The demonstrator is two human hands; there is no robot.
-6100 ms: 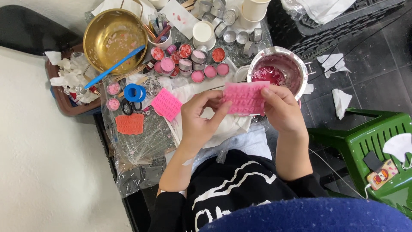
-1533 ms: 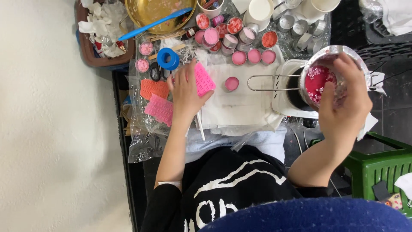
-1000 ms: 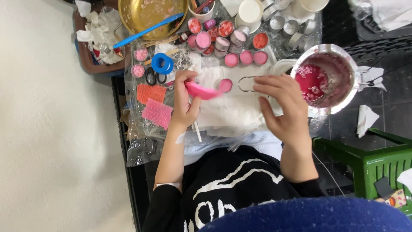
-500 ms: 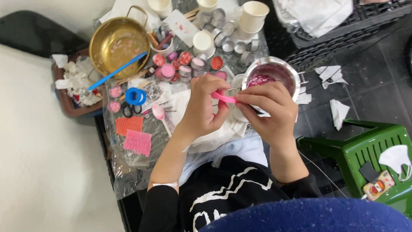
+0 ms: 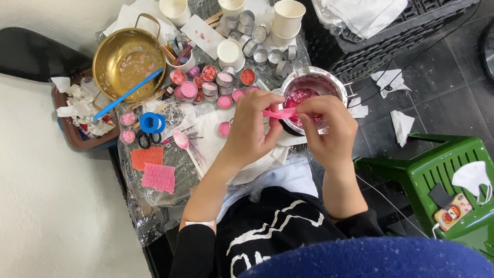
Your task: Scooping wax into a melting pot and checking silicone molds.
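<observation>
My left hand (image 5: 250,127) and my right hand (image 5: 328,128) pinch the two ends of a pink silicone mold (image 5: 280,113), holding it edge-on above the rim of a small steel pot (image 5: 329,81) with pink melted stuff inside. Below the hands lies a white paper sheet (image 5: 216,135) with one small pink-filled tin (image 5: 224,128) on it. A pink mold (image 5: 158,177) and an orange mold (image 5: 146,157) lie flat at the table's left side.
A brass pan (image 5: 126,61) with a blue spatula (image 5: 128,93) sits at the back left. Rows of small tins (image 5: 211,85), paper cups (image 5: 286,18), a blue tape roll (image 5: 152,123) and scissors crowd the table. A green plastic stool (image 5: 442,180) stands on the right.
Earlier I held the pink mold flat in both hands, then my right hand went to the steel pot. Now both hands grip the mold edge-on by the pot.
</observation>
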